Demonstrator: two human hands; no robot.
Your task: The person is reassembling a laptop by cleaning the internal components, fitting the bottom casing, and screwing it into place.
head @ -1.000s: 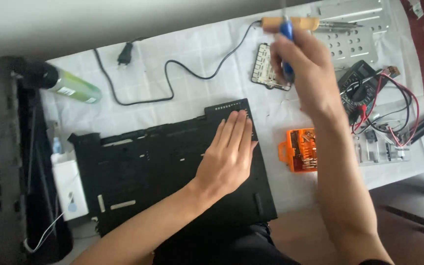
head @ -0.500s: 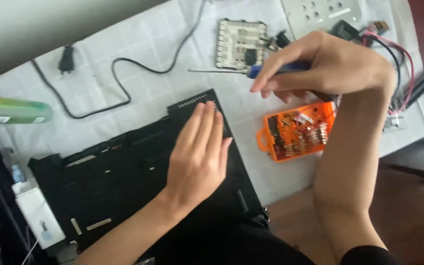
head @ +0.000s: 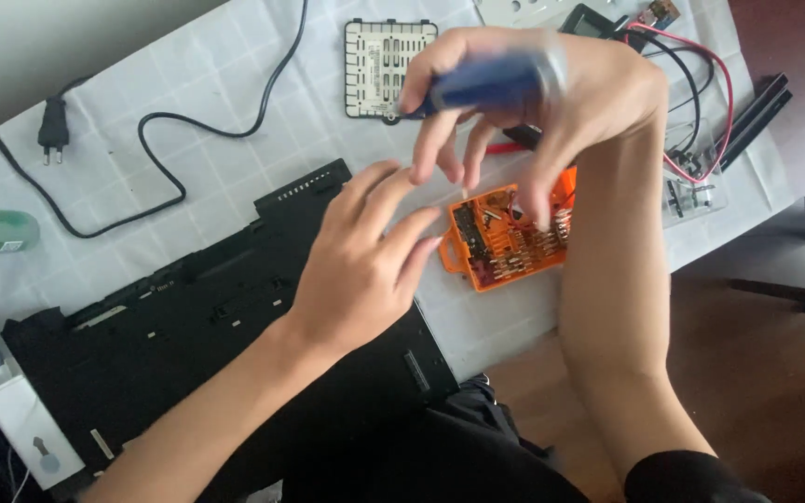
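Above the orange bit case [head: 514, 237], the right hand [head: 552, 93] grips a blue screwdriver [head: 486, 84] while the left hand [head: 365, 261] rests open on the black laptop base [head: 188, 326]; a careless dip could scatter bits.

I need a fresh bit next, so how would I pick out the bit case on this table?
Start at the big black laptop base lying on the white table cover. Just past its right edge, under the right hand, sits the bit case. It is the only bright orange thing there, an open tray of small metal bits.
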